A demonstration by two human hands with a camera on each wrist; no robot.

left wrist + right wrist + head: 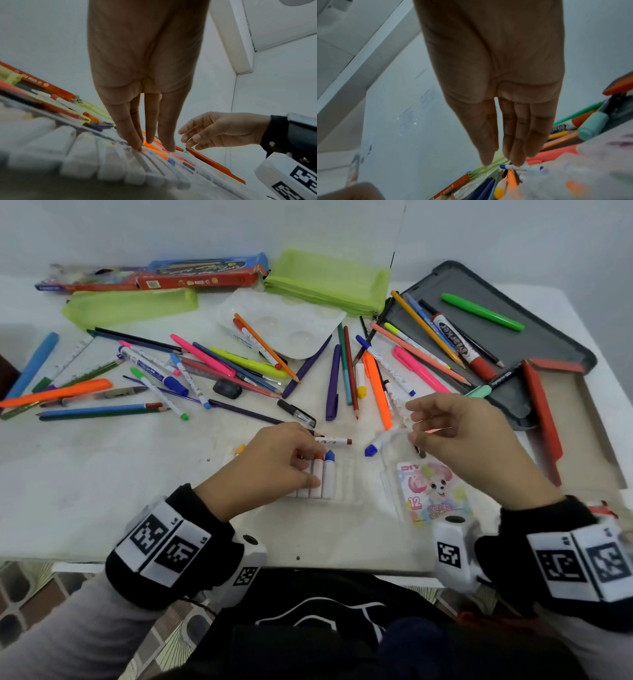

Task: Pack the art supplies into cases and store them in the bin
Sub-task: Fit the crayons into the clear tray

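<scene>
1. The left hand (274, 460) rests palm down on the clear plastic marker tray (352, 474) at the near centre of the white table (102, 474). In the left wrist view its fingers (132, 129) run straight and close together, with the tips pressing on the row of white markers (320, 477) seated in the tray. It grips nothing.
2. The outermost seated marker carries a blue cap (329, 455); a red-capped one sits just beside it on the hand's side. The tray slots to the right of the blue-capped marker hold nothing.
3. The right hand (469, 440) hovers above the table to the right of the tray. Its fingers are relaxed and slightly apart. Whether its fingertips touch the blue-tipped white marker (380, 441) just below them cannot be told.
4. A brown-tipped marker (334, 441) lies loose on the table just beyond the left hand's fingertips.
5. The printed marker-set card (431, 491) lies flat between the tray and the right wrist.
6. Loose pens, pencils and highlighters (205, 364) lie scattered across the far half of the table.
7. An open grey zip case (513, 337) at the far right holds a green marker (483, 312) and several pencils.
8. Two green mesh pouches (329, 282) and a white paint palette (291, 323) lie along the far edge.
</scene>
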